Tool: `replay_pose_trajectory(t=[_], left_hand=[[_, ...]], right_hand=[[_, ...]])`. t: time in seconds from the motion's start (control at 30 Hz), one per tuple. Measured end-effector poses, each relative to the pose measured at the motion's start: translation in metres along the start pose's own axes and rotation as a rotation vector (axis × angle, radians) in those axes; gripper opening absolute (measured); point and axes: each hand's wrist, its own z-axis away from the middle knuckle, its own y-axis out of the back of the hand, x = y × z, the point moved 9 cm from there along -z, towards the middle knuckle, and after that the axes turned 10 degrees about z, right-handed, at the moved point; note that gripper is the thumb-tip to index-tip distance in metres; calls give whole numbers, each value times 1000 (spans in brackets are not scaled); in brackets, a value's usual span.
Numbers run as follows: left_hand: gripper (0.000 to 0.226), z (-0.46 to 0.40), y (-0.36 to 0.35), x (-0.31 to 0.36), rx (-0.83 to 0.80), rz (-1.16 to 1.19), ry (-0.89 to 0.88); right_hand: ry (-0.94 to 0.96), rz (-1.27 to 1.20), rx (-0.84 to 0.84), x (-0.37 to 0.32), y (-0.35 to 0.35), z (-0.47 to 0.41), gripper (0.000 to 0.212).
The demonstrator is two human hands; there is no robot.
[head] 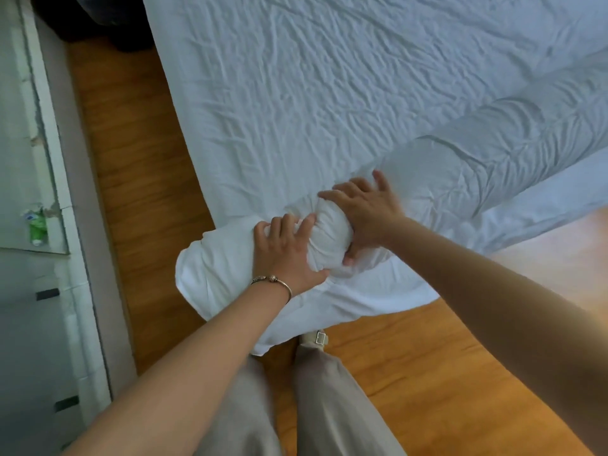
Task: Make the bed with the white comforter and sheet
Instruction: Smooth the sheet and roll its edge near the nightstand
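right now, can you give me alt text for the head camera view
Two bare hands, left hand and right hand, grip the bunched end of a rolled white comforter at the corner of a bed. A wrinkled white sheet covers the mattress, with wooden floor alongside.

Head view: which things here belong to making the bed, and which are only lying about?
For the job:
- white comforter, rolled, its end gripped by the left hand and the right hand
- wrinkled sheet on the mattress

Only lying about:
- green and white tube on the ledge at left
- wooden floor
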Motion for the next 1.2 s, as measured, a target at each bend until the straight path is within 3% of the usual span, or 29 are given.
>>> replay_pose_trajectory(t=[0.17,0.3,0.37,0.5,0.6,0.7,0.77,0.93,1.1,1.2], left_hand=[[101,-44,15,-27,-405,344,-22],[129,-50,-20,-24,-802,375,-17],[131,-44,-28,-18,-796,357,3],[127,-40,-22,-9,-660,317,-61],[125,-40,-16,-7,-615,294,-214],[116,-53,-15,5,-592,284,-486],[114,-54,-20,20,-631,210,-680],[112,-59,-25,44,-732,66,-949],[97,-83,-22,83,-725,-176,-1408],[94,-82,-18,109,-642,-166,-1718]], right_hand=[[-143,37,164,0,-1,19,112],[-254,-8,371,-5,-1,35,86],[-360,17,473,-8,-1,50,76],[-697,-148,434,-35,-18,82,77],[-795,-518,476,-52,-35,88,66],[-779,-917,539,-42,-42,81,90],[-851,-1141,609,-31,-43,81,94],[-1147,-1625,868,-29,-58,99,59],[-1480,-1684,1067,-50,-50,108,37],[-1711,-1554,1033,-80,-37,99,41]])
